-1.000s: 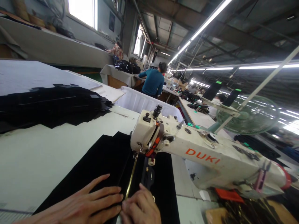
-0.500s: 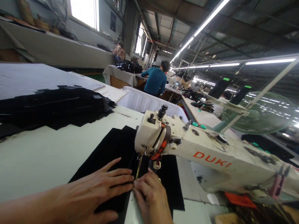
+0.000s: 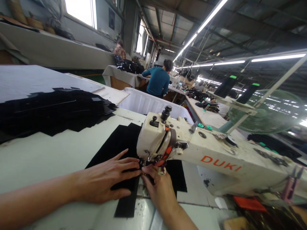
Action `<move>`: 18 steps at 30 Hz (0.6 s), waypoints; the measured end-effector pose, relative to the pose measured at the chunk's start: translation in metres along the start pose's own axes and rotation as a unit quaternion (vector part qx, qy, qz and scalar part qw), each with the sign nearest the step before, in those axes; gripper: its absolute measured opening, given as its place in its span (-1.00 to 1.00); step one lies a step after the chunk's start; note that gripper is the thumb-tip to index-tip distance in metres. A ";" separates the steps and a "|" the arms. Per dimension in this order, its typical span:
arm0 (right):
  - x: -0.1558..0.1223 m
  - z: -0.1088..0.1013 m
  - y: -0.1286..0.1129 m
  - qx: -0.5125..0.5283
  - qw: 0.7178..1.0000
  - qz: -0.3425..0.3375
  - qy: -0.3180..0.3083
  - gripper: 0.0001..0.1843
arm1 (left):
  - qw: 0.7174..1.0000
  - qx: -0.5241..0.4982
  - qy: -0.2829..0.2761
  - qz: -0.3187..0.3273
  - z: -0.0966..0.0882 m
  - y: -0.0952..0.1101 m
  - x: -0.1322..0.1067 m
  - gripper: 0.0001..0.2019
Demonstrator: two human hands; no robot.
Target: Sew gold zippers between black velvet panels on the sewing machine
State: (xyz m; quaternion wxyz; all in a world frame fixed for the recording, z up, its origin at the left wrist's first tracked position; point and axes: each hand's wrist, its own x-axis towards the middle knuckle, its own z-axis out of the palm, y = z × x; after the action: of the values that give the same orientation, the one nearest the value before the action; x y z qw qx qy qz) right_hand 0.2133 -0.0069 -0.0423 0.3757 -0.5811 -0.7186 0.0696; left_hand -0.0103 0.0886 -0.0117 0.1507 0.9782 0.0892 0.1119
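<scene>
My left hand lies flat on the black fabric, its fingers spread and their tips close to the needle area. My right hand is closed, thumb and fingers pinched at the fabric's edge just in front of the presser foot. A trace of gold shows at those fingertips, the end of a gold-toothed zipper that is mostly hidden. Both hands nearly touch below the head of the white sewing machine. Black fabric also shows right of the needle, under the machine arm.
A stack of black pieces lies on the left of the table. Behind the machine stands a white plastic bin. Pink-handled snips rest at the right. Farther off, a person in a blue top works at another table.
Both hands have moved forward toward the needle, and the black fabric has advanced under the machine with them. The gold strip seen between the hands is now almost covered.
</scene>
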 end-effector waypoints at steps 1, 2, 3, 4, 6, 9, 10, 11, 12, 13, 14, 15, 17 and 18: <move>0.000 0.000 0.000 -0.010 1.000 0.010 0.013 -0.68 | 1.000 0.001 -0.002 0.000 0.000 -0.002 0.001 -0.42; 0.000 0.000 0.001 -0.025 0.999 0.022 0.028 -0.66 | 1.000 0.004 -0.004 -0.001 0.001 -0.003 0.002 -0.43; -0.001 0.001 0.000 -0.045 0.998 0.032 0.042 -0.65 | 1.000 0.007 -0.007 -0.002 0.001 -0.004 0.003 -0.44; -0.001 0.002 0.000 -0.067 0.995 0.042 0.053 -0.65 | 1.000 0.012 -0.008 -0.001 0.001 -0.004 0.004 -0.45; -0.001 0.004 0.000 -0.118 0.990 0.056 0.055 -0.65 | 1.000 0.018 -0.004 0.001 0.001 -0.004 0.004 -0.46; 0.001 0.006 -0.001 -0.193 0.979 0.065 0.017 -0.71 | 1.000 0.022 -0.002 0.002 0.002 -0.005 0.004 -0.45; 0.002 0.006 -0.001 -0.216 0.974 0.067 -0.001 -0.73 | 1.000 0.024 -0.005 0.001 0.003 -0.005 0.004 -0.45; 0.004 0.006 -0.002 -0.235 0.969 0.070 -0.016 -0.74 | 1.000 0.025 -0.007 0.001 0.004 -0.006 0.003 -0.45; 0.006 0.006 -0.002 -0.249 0.965 0.074 -0.028 -0.75 | 1.000 0.026 -0.009 0.002 0.005 -0.006 0.003 -0.44; 0.009 0.006 -0.002 -0.258 0.962 0.080 -0.036 -0.76 | 1.000 0.026 -0.011 0.003 0.006 -0.007 0.003 -0.45; 0.012 0.007 -0.002 -0.263 0.960 0.087 -0.040 -0.78 | 1.000 0.027 -0.013 0.004 0.006 -0.007 0.003 -0.45; 0.017 0.009 -0.001 -0.264 0.959 0.095 -0.041 -0.82 | 0.999 0.027 -0.016 0.005 0.007 -0.008 0.002 -0.45; 0.026 0.014 0.002 -0.265 0.957 0.110 -0.042 -0.85 | 0.999 0.029 -0.020 0.007 0.009 -0.009 0.002 -0.46; 0.030 0.017 0.004 -0.266 0.956 0.115 -0.043 -0.81 | 0.999 0.030 -0.020 0.006 0.009 -0.010 0.001 -0.47</move>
State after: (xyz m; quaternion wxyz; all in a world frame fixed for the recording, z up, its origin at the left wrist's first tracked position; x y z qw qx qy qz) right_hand 0.2049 0.0269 -0.0432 0.1662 -0.7350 -0.6550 -0.0567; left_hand -0.0081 0.0955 -0.0231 0.1225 0.9848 0.0832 0.0910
